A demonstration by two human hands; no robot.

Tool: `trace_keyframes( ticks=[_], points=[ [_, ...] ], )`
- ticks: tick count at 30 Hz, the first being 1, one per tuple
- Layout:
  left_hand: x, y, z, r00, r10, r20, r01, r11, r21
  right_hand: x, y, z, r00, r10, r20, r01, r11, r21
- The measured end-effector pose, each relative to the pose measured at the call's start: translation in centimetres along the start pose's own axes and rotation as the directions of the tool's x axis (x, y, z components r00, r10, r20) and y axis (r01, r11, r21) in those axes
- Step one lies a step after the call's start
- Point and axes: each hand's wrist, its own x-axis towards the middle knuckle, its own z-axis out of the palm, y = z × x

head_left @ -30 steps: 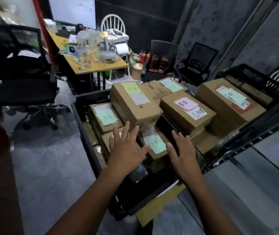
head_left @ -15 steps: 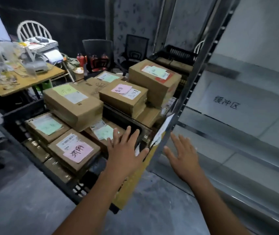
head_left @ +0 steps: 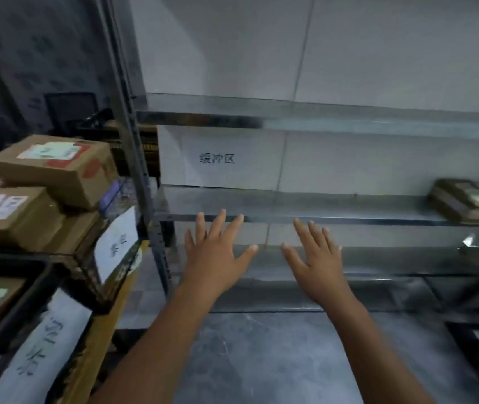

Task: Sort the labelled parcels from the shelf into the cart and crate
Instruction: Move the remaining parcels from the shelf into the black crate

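Seen from the head camera, both hands hung empty in front of the metal shelf (head_left: 290, 204). The left hand (head_left: 215, 258) and the right hand (head_left: 316, 265) each had the fingers spread straight and the palm down, apparently touching nothing. The unsorted parcels (head_left: 465, 201) lay well off to the right of the right hand, on the shelf level just beyond the fingertips. They looked like flat, dark brown cardboard, with labels too blurred to read. Left of the left hand stood the cart (head_left: 110, 310), bearing square-edged cardboard boxes (head_left: 54, 170) with green and pink stickers, and a black crate (head_left: 19, 290) lower down. The step in hand was probably reaching for the next parcel. It would go best by moving right, taking one box with both palms on opposite sides, and reading its label before turning. The smooth, glossy steel shelf should let a box slide out easily.
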Motion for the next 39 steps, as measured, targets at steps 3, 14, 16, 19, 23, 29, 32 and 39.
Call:
trace_keyframes(
  ticks=[3, 14, 16, 19, 23, 29, 32, 39],
  points=[
    [1.6, 7.1, 2.9, 0.997, 0.08, 0.017, -0.079, 0.996, -0.036, -1.0, 5.8, -4.2, 0.995, 0.08, -0.059, -0.08, 0.997, 0.005],
    [6.2, 28.4, 11.1, 0.922, 0.379, 0.083, -0.37, 0.923, -0.104, -3.6, 20.4, -17.4, 0.922, 0.279, -0.267, -0.286, 0.958, 0.013],
    [7.1, 30.9, 12.2, 0.905, 0.414, 0.101, -0.401, 0.908, -0.126, -3.4, 22.3, -18.7, 0.904, 0.312, -0.291, -0.317, 0.948, 0.03],
    [8.8, 33.9, 14.2, 0.879, 0.459, 0.131, -0.44, 0.886, -0.149, -2.9, 25.2, -19.9, 0.878, 0.356, -0.321, -0.359, 0.932, 0.054],
    [12.3, 37.3, 17.5, 0.848, 0.506, 0.159, -0.484, 0.861, -0.157, -1.3, 29.5, -20.8, 0.842, 0.419, -0.338, -0.427, 0.903, 0.056],
    [19.6, 42.8, 22.8, 0.812, 0.542, 0.217, -0.504, 0.839, -0.206, 2.7, 36.6, -22.9, 0.78, 0.522, -0.346, -0.541, 0.84, 0.048],
    [23.1, 45.7, 24.9, 0.803, 0.543, 0.245, -0.494, 0.837, -0.234, 4.8, 39.8, -24.4, 0.743, 0.577, -0.34, -0.607, 0.794, 0.021],
    [29.0, 51.4, 29.7, 0.795, 0.546, 0.264, -0.454, 0.825, -0.337, 8.9, 45.0, -26.0, 0.702, 0.62, -0.351, -0.654, 0.756, 0.028]
  ],
)
